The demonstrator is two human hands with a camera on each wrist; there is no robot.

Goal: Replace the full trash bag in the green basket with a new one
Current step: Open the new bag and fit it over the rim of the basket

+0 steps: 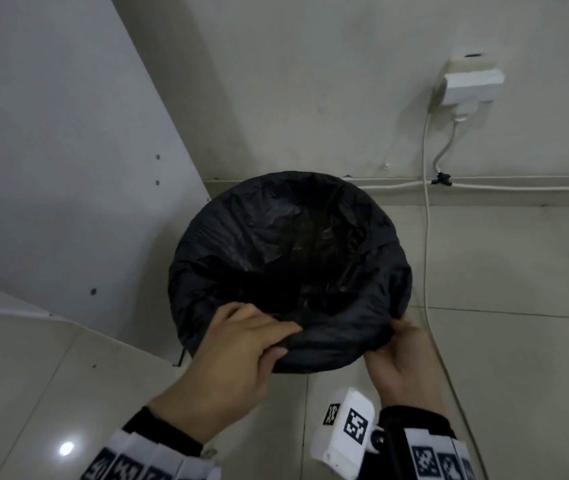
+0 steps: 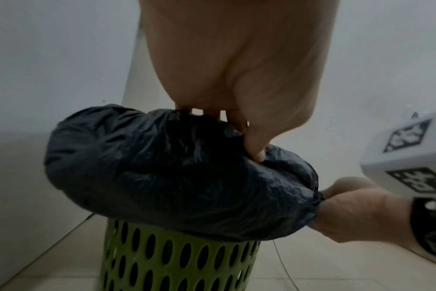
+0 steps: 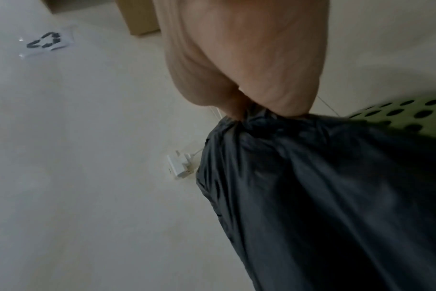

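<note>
A black trash bag (image 1: 286, 244) lines the green perforated basket (image 2: 177, 261), its top folded down over the rim. The basket's wall shows only in the wrist views, green basket (image 3: 408, 116). My left hand (image 1: 241, 344) pinches the bag's folded edge (image 2: 182, 173) at the near rim, thumb pressed into the plastic. At the near right of the rim my right hand (image 1: 401, 351) grips a bunched bit of the black bag (image 3: 324, 196). The bag's inside is dark and what it holds is hidden.
The basket stands on a tiled floor (image 1: 505, 341) in a corner, with a white panel (image 1: 51, 150) on its left and a wall behind. A wall socket with plugs (image 1: 466, 84) sits at upper right; a white cable (image 1: 427, 237) drops along the floor past the basket's right side.
</note>
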